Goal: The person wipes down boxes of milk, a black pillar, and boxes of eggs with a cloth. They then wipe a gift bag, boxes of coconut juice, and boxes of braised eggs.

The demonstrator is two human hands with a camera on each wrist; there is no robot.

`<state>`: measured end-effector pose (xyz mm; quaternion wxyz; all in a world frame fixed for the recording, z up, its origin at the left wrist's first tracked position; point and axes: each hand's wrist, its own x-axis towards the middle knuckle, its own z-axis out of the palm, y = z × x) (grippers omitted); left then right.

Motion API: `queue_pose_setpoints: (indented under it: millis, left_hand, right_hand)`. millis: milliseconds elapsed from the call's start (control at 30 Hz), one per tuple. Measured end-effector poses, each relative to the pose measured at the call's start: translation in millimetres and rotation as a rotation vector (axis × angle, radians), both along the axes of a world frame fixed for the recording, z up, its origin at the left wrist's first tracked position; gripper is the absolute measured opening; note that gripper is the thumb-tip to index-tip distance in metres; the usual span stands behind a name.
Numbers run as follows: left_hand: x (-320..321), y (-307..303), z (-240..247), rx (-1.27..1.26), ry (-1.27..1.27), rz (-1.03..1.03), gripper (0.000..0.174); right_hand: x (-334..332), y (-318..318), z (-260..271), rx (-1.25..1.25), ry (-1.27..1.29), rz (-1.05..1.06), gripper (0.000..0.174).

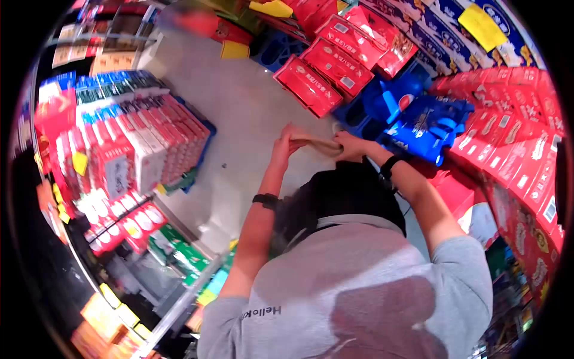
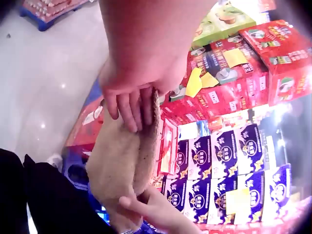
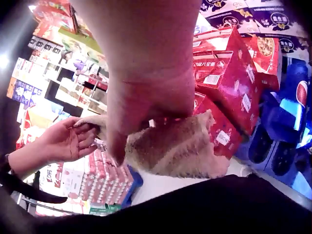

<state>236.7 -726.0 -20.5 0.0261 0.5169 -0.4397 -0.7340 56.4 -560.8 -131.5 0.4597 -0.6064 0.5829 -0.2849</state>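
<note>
A tan, rough cloth (image 1: 320,142) is stretched between both hands in front of the body. The left hand (image 1: 288,141) grips one end, and in the left wrist view its fingers (image 2: 127,109) lie curled over the edge of the cloth (image 2: 114,153). At the opposite end the right hand (image 1: 351,145) pinches the cloth, its thumb on the near face in the left wrist view. In the right wrist view, the cloth (image 3: 175,148) hangs below the right hand (image 3: 141,112), and the left hand (image 3: 68,141) is at the far corner.
Red gift boxes (image 1: 310,85) on blue pallets stand ahead, beside a blue bag (image 1: 427,122). Stacked red cartons (image 1: 514,137) line the right side. A pallet of pink and white cartons (image 1: 140,140) stands left across the grey floor (image 1: 239,102).
</note>
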Motion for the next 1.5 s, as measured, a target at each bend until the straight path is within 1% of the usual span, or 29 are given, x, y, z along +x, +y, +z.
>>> queue_pose_setpoints:
  millis: [67,133,167,267,300,333,367,433,467,500,533,600,667,733,767,800,833,867,900,933,1000,1033,1133,1200,1267,1333,1433,1467,1500]
  left_hand:
    - [-9,-25,5,-0.08,-0.01,-0.053,0.048]
    - [-17,-47,0,-0.069,-0.023,-0.075,0.049]
    - [-21,-56,-4,-0.063,-0.022,-0.071,0.051]
    - [-39,-70,-17,-0.101,-0.101,-0.133,0.049]
    - [-40,-79,-27,-0.092,-0.108,-0.166,0.049]
    - [-42,-86,-38,-0.034,-0.213,-0.17,0.046]
    - [-46,-100,-53,0.035,-0.325,-0.208,0.044]
    - [-56,-115,-54,0.078,-0.399,-0.236,0.041]
    - [-60,-125,-52,0.108,-0.473,-0.233,0.039]
    - [-55,-141,-66,0.202,-0.429,-0.165,0.037]
    - [-55,-156,-71,0.218,-0.434,-0.2,0.037]
    - [-57,-186,-80,0.406,-0.367,-0.027,0.038]
    - [-84,-199,-86,0.407,-0.32,-0.118,0.037]
    - [-111,-213,-99,0.332,-0.222,-0.257,0.037]
    - [-127,-219,-125,0.148,-0.161,-0.412,0.036]
    - [-137,-222,-148,-0.036,-0.104,-0.576,0.035]
    - [-142,-223,-156,-0.023,-0.118,-0.593,0.035]
    - [-146,-223,-165,-0.527,-0.044,-0.929,0.034]
    - [-150,-221,-170,-1.043,0.066,-1.241,0.032]
    - [-156,-218,-173,-1.022,0.081,-1.27,0.032]
    - [-159,-209,-178,-0.933,0.188,-1.549,0.038]
    - [-158,-204,-180,-0.908,0.193,-1.567,0.038]
    - [-165,-193,-188,-1.047,0.035,-1.648,0.048]
    - [-164,-189,-190,-1.122,-0.018,-1.713,0.056]
    - [-156,-191,-199,-1.121,-0.007,-1.72,0.058]
    - [-143,-195,-206,-1.285,0.141,-1.573,0.057]
    - [-126,-204,-206,-1.357,0.096,-1.535,0.052]
    - [-123,-206,-205,-1.353,0.086,-1.551,0.052]
    - [-122,-207,-204,-1.341,0.061,-1.592,0.052]
  right_hand:
    - [-3,-18,6,-0.004,-0.069,-0.083,0.038]
    - [-16,-36,17,0.309,-0.02,-0.096,0.03]
    - [-17,-36,5,0.162,0.053,-0.176,0.024]
    - [-34,-38,14,0.223,0.087,-0.291,0.024]
    - [-39,-38,27,0.36,0.13,-0.32,0.03]
    - [-37,-35,15,0.377,0.117,-0.347,0.03]
    - [-34,-30,-3,0.321,0.103,-0.467,0.035]
    - [-28,-25,-23,0.079,0.09,-0.586,0.036]
    - [-24,-26,-25,0.099,0.09,-0.617,0.036]
    - [-24,-31,-13,0.226,-0.031,-0.577,0.031]
    - [-21,-37,-10,0.351,-0.156,-0.537,0.026]
    - [-10,-52,-13,0.403,-0.189,-0.618,0.025]
    - [-7,-62,-26,0.466,-0.206,-0.638,0.023]
    - [2,-79,-45,0.401,-0.097,-1.027,0.024]
    - [2,-92,-43,0.385,0.041,-1.171,0.026]
    - [-1,-105,-44,0.398,0.032,-1.174,0.026]
    - [-3,-116,-44,0.432,0.303,-1.289,0.029]
    - [-2,-125,-43,0.472,0.583,-1.388,0.032]
    - [0,-134,-44,0.564,0.478,-1.45,0.032]
    - [9,-141,-55,0.595,0.474,-1.469,0.032]
    - [28,-153,-76,0.61,0.274,-1.374,0.031]
    - [34,-162,-74,0.637,0.266,-1.381,0.031]
    - [43,-180,-75,0.722,0.196,-1.524,0.031]
    - [54,-186,-80,0.709,0.305,-1.664,0.033]
    - [50,-195,-79,0.701,0.303,-1.697,0.036]
    - [52,-205,-89,0.683,0.309,-1.722,0.039]
    - [55,-226,-111,0.342,0.51,-1.63,0.051]
    - [59,-235,-115,0.349,0.493,-1.634,0.051]
    - [59,-244,-115,0.287,0.52,-1.533,0.051]
